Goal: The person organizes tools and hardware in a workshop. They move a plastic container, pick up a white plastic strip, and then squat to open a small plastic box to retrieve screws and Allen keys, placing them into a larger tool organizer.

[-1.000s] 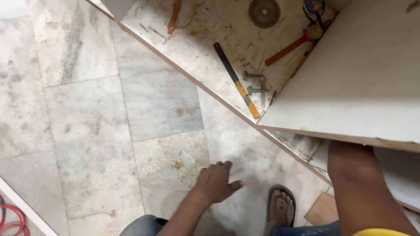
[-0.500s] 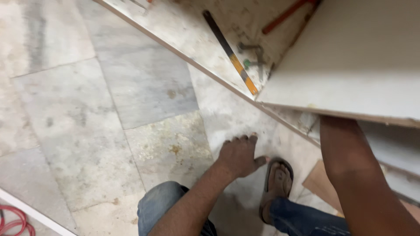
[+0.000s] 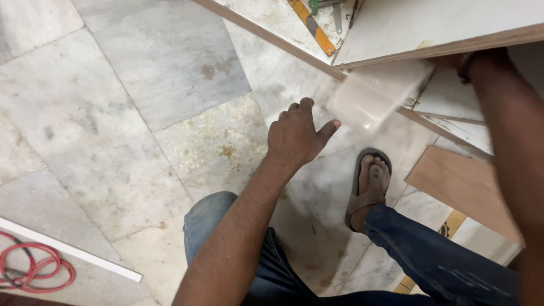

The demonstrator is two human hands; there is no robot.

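Left hand [image 3: 297,136] hovers open and empty over the marble floor [image 3: 141,113]; right hand [image 3: 462,61], mostly hidden, props the white board [image 3: 436,25]. If that support slips, the board could drop onto the sandalled foot [image 3: 371,181].

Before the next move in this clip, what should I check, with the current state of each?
1. Left hand empty, fingers spread over the marble floor: ok.
2. Right hand gripping the white board's edge: cannot tell, hand hidden under it.
3. Sandalled foot flat on the floor: ok.
4. Pale blurred block beside the left hand identified: cannot tell.
5. Red cable coil away from the foot: ok.
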